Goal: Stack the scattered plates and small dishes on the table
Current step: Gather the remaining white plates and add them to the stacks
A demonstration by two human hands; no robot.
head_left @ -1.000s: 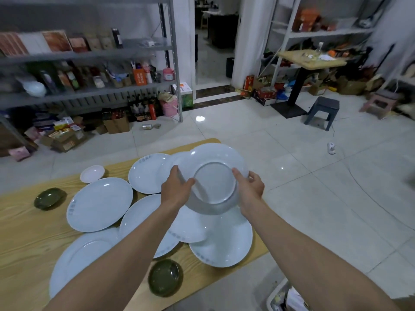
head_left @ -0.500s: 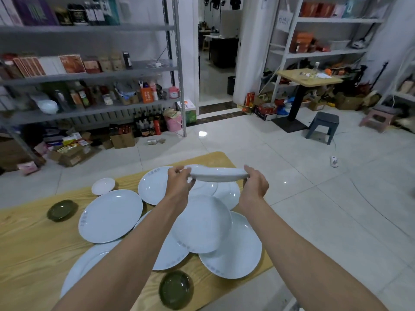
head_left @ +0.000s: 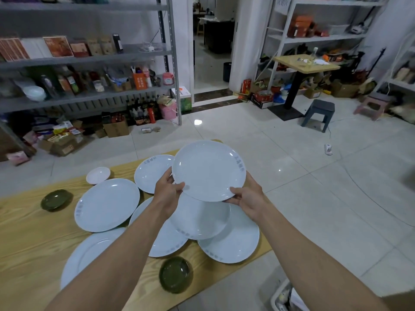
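- White plate [head_left: 208, 170] looks hard, smooth and easy to break.
- Left hand [head_left: 167, 190] and right hand [head_left: 247, 196] each pinch its rim, one on each side.
- More plates [head_left: 199, 218] lie just below.

A smooth, glossy ceramic finish is shown by the raised white plate [head_left: 208, 170] and lower green dish [head_left: 175, 274], matt grained wood by the table [head_left: 27, 232].
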